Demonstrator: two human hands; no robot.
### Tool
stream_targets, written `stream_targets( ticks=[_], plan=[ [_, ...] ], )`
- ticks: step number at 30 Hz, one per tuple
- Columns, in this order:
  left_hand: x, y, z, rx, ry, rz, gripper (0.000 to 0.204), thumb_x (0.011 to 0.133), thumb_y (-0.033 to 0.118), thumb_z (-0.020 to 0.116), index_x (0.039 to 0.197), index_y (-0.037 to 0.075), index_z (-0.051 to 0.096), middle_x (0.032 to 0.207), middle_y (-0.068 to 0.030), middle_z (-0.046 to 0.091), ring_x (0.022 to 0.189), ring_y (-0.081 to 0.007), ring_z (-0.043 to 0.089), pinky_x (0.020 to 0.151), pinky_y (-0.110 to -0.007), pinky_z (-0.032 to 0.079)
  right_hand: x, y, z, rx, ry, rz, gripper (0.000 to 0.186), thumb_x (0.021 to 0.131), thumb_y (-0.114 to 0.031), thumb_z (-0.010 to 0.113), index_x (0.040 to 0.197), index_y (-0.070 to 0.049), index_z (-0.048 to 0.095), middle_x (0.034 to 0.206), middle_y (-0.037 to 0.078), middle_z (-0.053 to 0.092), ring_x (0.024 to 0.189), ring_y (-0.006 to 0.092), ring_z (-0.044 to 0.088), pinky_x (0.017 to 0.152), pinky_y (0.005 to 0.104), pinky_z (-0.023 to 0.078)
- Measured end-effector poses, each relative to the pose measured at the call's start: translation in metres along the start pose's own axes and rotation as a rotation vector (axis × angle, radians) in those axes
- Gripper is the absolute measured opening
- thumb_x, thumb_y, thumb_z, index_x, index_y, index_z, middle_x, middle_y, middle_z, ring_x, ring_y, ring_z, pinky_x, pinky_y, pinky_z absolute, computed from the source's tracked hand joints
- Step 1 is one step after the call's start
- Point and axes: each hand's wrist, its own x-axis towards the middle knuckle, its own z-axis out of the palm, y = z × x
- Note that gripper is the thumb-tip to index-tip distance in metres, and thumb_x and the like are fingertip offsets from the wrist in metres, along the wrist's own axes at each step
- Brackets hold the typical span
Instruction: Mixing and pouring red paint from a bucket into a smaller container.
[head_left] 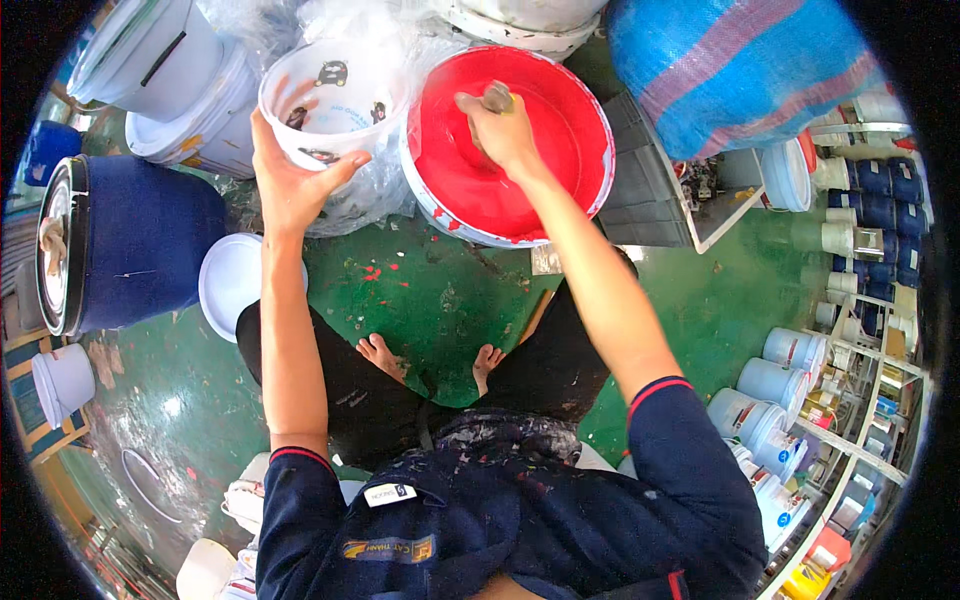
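Observation:
My left hand (295, 190) is closed around the near side of a translucent white plastic tub (345, 105) with dark printed figures. The tub is tilted, its open mouth facing up toward me. Right beside it stands a white bucket (425, 205) with thick red paint (560, 130) inside and smeared over its rim. Above the paint, my right hand (503, 132) grips a short tool with a grey-brown end (497, 97). Its lower part is hidden by my hand, so I cannot tell its exact kind.
Clear plastic bags (375, 195) lie behind and under the tub. A grey crate (645, 165) and a blue woven sack (740, 70) stand at the right. On the left are a dark blue drum (140, 245) and a white lid (235, 285). Red drips spot the green floor (420, 300).

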Motion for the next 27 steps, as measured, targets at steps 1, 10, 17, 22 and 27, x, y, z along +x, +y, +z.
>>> stream_targets(
  ticks=[1, 10, 17, 22, 27],
  plan=[
    [0.001, 0.0, 0.0, 0.016, -0.019, -0.019, 0.095, 0.05, 0.02, 0.085, 0.126, -0.002, 0.032, 0.12, -0.0151, 0.048, 0.108, -0.0247, 0.049, 0.094, -0.039, 0.04, 0.007, -0.016, -0.008, -0.096, -0.009, 0.016, 0.03, 0.079, -0.022, 0.062, 0.055, -0.009, 0.051, 0.049, -0.001, 0.049, 0.042, 0.0106, 0.044, 0.041, 0.0282, 0.034],
    [0.0, -0.006, -0.005, 0.026, 0.009, 0.022, 0.097, 0.049, 0.025, 0.086, 0.126, -0.002, 0.032, 0.119, -0.0154, 0.048, 0.108, -0.0254, 0.05, 0.093, -0.038, 0.04, 0.01, -0.068, -0.03, 0.362, 0.151, -0.312, 0.034, 0.081, -0.02, 0.061, 0.053, -0.01, 0.043, 0.049, -0.002, 0.045, 0.043, 0.008, 0.043, 0.041, 0.0245, 0.033],
    [-0.002, -0.001, -0.011, 0.099, -0.06, 0.015, 0.097, 0.048, 0.024, 0.086, 0.125, -0.002, 0.033, 0.119, -0.0151, 0.048, 0.107, -0.0244, 0.05, 0.092, -0.038, 0.041, 0.018, -0.056, -0.061, 0.144, -0.032, 0.003, 0.029, 0.083, -0.019, 0.059, 0.058, -0.014, 0.044, 0.051, -0.002, 0.047, 0.037, 0.009, 0.039, 0.034, 0.0244, 0.031],
    [-0.005, -0.011, -0.017, 0.042, -0.043, 0.011, 0.096, 0.049, 0.022, 0.085, 0.126, -0.002, 0.033, 0.119, -0.0152, 0.049, 0.108, -0.0247, 0.05, 0.091, -0.038, 0.041, 0.03, -0.164, -0.084, 0.478, 0.038, -0.452, 0.038, 0.091, -0.031, 0.048, 0.058, -0.015, 0.04, 0.046, -0.003, 0.036, 0.038, 0.0075, 0.035, 0.041, 0.0227, 0.032],
    [0.001, -0.02, -0.018, 0.129, -0.093, -0.004, 0.098, 0.048, 0.022, 0.086, 0.127, -0.001, 0.032, 0.118, -0.0169, 0.05, 0.107, -0.0265, 0.05, 0.089, -0.038, 0.043, 0.029, -0.104, -0.06, 0.497, 0.229, -0.416, 0.037, 0.087, -0.024, 0.05, 0.054, -0.013, 0.038, 0.048, 0.003, 0.046, 0.043, 0.0117, 0.045, 0.042, 0.0266, 0.034]
  ],
)
